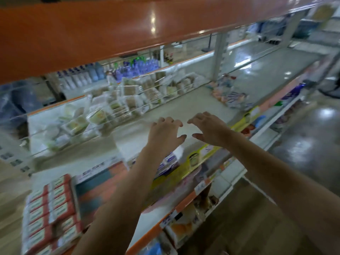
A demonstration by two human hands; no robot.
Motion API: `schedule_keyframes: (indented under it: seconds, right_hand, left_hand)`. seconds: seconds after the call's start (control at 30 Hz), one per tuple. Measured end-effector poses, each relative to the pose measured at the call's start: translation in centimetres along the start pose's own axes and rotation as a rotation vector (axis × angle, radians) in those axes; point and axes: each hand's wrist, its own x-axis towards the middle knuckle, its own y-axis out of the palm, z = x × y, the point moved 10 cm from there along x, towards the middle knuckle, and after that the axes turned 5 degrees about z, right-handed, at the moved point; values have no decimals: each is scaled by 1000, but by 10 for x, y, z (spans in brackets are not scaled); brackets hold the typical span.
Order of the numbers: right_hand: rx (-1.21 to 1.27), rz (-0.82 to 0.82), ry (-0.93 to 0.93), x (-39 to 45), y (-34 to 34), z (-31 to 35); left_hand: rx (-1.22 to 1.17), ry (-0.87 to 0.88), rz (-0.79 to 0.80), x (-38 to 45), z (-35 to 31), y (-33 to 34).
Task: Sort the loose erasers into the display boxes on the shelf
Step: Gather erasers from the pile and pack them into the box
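Head view: both hands empty over the shelf (pixel 184 107).
Left hand (pixel 165 133) and right hand (pixel 207 128) spread, side by side; eraser boxes (pixel 53 208) lie well below-left.

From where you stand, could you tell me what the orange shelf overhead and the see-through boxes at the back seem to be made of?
The orange shelf looks like glossy painted metal or laminate, since ceiling lights reflect sharply in it. The see-through boxes seem to be clear, shiny rigid plastic: their contents show through and the edges catch light. Motion blur leaves both uncertain.

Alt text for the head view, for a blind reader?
Both hands, left hand and right hand, reach empty and open-fingered over a bare white shelf. A display box of red-and-white erasers sits lower left; the picture is motion-blurred.
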Motion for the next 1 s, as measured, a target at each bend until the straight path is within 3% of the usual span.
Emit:
schedule_keyframes:
  seconds: [0.3,0.5,0.87,1.0]
  right_hand:
    - [30,89,194,-7,27,-210]
    - [47,101,253,12,38,-312]
    - [154,76,257,111,48,-438]
    - [172,98,235,145,52,-464]
  left_hand:
    - [31,1,106,165,-135,45]
    - [24,-14,120,256,-184,61]
    - [-112,-146,93,407,-159,90]
    - [9,-224,48,441,-134,86]
